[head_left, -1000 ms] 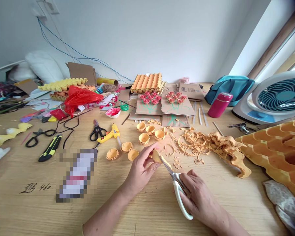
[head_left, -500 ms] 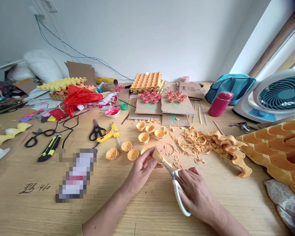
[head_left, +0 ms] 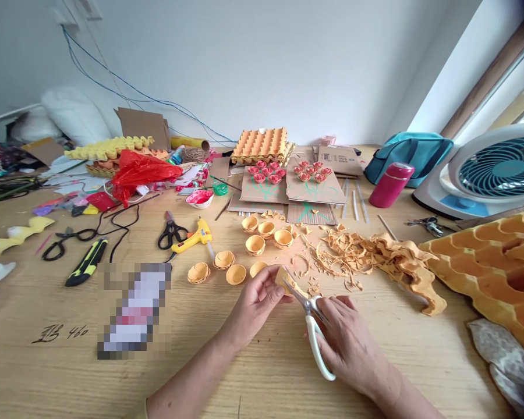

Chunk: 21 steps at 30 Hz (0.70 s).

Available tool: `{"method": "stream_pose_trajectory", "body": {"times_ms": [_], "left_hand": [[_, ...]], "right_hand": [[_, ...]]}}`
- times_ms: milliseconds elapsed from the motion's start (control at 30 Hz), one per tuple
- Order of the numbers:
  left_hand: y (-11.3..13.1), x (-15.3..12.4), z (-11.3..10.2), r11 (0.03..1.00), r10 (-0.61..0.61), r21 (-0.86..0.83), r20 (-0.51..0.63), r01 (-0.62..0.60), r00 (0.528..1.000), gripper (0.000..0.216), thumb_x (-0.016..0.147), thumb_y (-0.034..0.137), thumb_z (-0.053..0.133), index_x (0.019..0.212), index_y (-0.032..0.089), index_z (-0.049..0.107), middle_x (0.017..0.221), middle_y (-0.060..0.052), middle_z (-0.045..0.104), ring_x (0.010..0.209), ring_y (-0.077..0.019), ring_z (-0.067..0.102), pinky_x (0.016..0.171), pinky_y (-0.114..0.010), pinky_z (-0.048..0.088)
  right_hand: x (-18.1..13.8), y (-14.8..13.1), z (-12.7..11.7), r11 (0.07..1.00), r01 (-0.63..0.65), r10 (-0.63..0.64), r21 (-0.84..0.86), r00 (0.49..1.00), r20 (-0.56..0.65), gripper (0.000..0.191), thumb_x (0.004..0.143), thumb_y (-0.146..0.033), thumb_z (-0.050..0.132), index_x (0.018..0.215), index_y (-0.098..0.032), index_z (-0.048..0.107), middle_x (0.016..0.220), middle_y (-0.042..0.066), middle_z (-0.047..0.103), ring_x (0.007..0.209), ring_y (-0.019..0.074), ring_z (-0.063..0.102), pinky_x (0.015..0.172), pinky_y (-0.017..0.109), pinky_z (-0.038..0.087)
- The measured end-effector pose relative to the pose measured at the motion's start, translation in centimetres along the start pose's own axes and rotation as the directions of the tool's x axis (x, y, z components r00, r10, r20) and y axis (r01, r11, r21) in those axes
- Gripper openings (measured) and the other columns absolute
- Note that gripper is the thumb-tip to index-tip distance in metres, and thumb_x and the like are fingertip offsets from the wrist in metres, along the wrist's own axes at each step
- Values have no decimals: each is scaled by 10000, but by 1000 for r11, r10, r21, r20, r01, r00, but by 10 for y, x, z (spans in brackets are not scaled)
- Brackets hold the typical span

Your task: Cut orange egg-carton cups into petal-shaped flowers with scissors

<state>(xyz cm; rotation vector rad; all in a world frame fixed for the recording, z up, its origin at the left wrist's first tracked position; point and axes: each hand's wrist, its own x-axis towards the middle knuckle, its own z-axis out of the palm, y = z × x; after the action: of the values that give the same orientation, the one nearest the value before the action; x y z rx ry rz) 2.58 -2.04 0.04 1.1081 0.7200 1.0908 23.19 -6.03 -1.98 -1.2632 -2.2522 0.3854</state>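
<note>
Right of the glue gun [head_left: 195,237] and nearer us than it, our left hand [head_left: 259,299] pinched an orange carton piece [head_left: 280,276] between thumb and fingers. Our right hand [head_left: 349,340], farther right of the gun, gripped white-handled scissors [head_left: 312,330], their blades against that piece. Orange cups [head_left: 224,261] stood beside the gun.

Pale wall [head_left: 253,64] bkgd, blue cables [head_left: 170,104] strung down L side, lt-wood tabletop [head_left: 48,381] w/ visible grain, window [head_left: 516,81] far R, brn frame [head_left: 484,85], wht reveal [head_left: 445,70] beside it, bright daylt at pane
</note>
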Motion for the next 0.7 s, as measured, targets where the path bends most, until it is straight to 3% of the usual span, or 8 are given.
{"method": "stream_pose_trajectory", "body": {"times_ms": [133, 333, 700], "left_hand": [[-2, 0, 1, 999, -30, -12, 19, 30, 999, 365, 904, 384, 666, 1219, 205, 620, 1209, -96, 674, 1084, -237, 652, 898, -371, 585], [-2, 1, 0, 998, 22, 65, 19, -23, 1000, 382, 903, 330, 674, 1261, 221, 600, 1270, -90, 649, 1089, -222, 650, 904, -341, 575], [-1, 1, -1, 998, 22, 63, 27, -23, 999, 418, 904, 340, 672, 1302, 235, 600, 1318, -99, 640, 1143, -264, 645, 917, -380, 586]], "right_hand": [[0, 0, 0, 1000, -2, 2, -19, 1000, -9, 242, 969, -352, 516, 809, -234, 378, 735, -4, 530, 659, 198, 475, 711, 360, 341], [1, -2, -2, 1000, -1, 1, -19, 1000, 4, 226, 947, -344, 528, 809, -237, 385, 741, 1, 538, 666, 202, 478, 714, 366, 346], [-3, -2, -3, 998, 36, -39, 42, 997, 64, 241, 1004, -345, 445, 802, -232, 378, 744, 0, 517, 655, 187, 456, 725, 368, 357]]}}
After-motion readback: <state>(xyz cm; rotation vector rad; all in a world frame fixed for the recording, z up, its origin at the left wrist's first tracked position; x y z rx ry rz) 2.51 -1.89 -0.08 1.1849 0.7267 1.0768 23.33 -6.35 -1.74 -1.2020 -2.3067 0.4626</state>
